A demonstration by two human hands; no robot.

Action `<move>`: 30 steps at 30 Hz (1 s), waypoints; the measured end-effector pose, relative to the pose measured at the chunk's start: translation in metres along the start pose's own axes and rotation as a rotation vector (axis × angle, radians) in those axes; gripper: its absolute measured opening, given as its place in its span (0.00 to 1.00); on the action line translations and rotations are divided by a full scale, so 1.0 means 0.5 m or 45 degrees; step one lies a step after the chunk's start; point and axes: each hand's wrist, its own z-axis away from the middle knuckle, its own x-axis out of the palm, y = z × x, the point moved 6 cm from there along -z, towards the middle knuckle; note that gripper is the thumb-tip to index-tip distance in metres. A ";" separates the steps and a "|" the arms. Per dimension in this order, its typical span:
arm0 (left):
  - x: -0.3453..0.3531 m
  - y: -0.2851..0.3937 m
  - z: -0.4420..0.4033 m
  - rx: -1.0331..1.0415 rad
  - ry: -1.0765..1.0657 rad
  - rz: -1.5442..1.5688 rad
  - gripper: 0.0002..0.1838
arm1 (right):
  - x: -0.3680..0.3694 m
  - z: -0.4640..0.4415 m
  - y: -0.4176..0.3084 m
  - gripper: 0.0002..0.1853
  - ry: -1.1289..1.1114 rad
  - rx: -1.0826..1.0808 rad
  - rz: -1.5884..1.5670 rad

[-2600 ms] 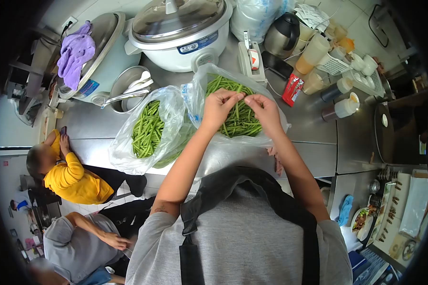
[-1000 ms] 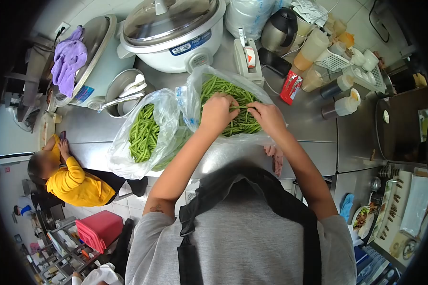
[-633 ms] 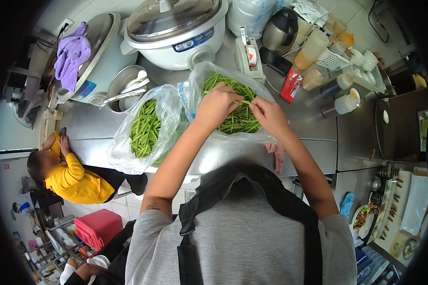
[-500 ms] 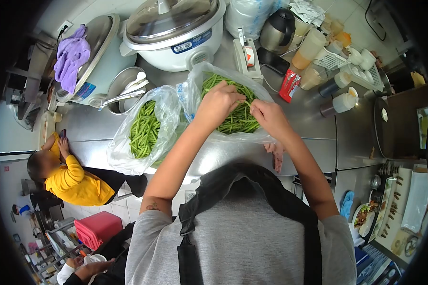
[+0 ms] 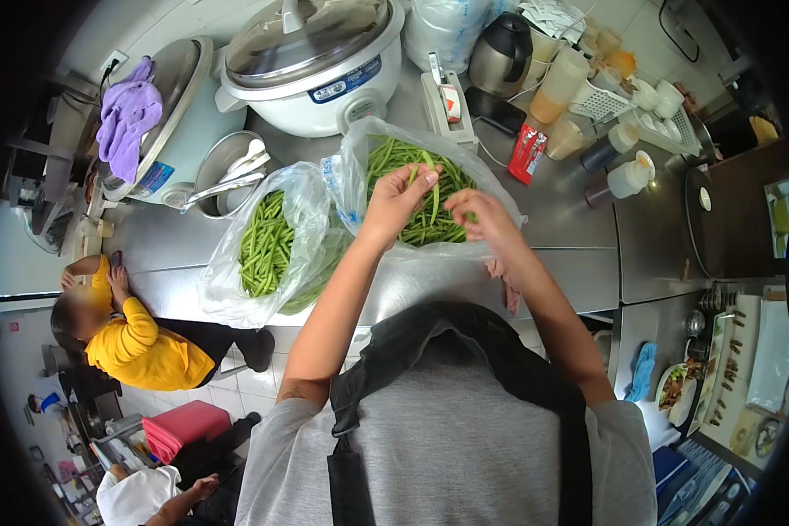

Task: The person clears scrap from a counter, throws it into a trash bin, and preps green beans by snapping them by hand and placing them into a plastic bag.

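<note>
Over the right-hand plastic bag [image 5: 357,149], my left hand [image 5: 398,202] pinches a green bean [image 5: 433,197] between thumb and fingers. My right hand [image 5: 484,216] hovers over the same bag's right side, close to the beans; its fingertips are smeared by motion, so its grip is unclear. Many green beans [image 5: 412,158] fill this bag. Left of it, a second clear plastic bag [image 5: 311,206] holds a pile of shorter green bean pieces [image 5: 267,245]. Neither hand touches the left pile.
Behind the bags stand a large rice cooker [image 5: 311,96], a metal bowl with spoons [image 5: 209,167] and a label dispenser [image 5: 447,110]. Sauce bottles [image 5: 559,86] and a red packet [image 5: 528,154] are at the right. A person in yellow [image 5: 153,351] leans at the steel counter's left end.
The hands have moved apart; my left hand now holds a bean upright and my right hand has let go of the one between them. At lower left, a person in white has shifted.
</note>
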 end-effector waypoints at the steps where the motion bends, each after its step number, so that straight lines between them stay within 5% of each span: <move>1: -0.004 -0.003 0.000 -0.011 0.010 -0.010 0.13 | 0.020 0.004 0.007 0.19 -0.090 0.039 -0.062; 4: -0.022 -0.003 -0.001 0.047 0.096 -0.036 0.12 | 0.070 0.014 0.019 0.18 -0.336 0.108 -0.197; 7: -0.028 0.016 0.003 0.219 0.214 -0.034 0.10 | 0.073 0.006 0.020 0.16 -0.271 -0.007 -0.144; 10: -0.026 0.036 0.027 0.278 0.231 -0.033 0.06 | 0.059 -0.002 0.013 0.12 -0.091 -0.002 -0.641; 14: -0.013 0.036 0.060 0.363 0.304 -0.069 0.04 | 0.051 -0.037 0.012 0.10 -0.203 0.000 -1.206; 21: -0.042 0.040 0.063 0.485 0.535 0.209 0.04 | 0.076 -0.047 -0.024 0.10 -0.144 -0.053 -0.730; 27: -0.045 0.053 0.068 0.611 0.570 -0.474 0.06 | 0.145 -0.007 0.011 0.14 -0.270 -0.035 -0.216; 30: -0.080 0.037 0.066 0.391 0.660 -0.325 0.06 | 0.107 -0.014 0.005 0.10 -0.225 -0.161 0.270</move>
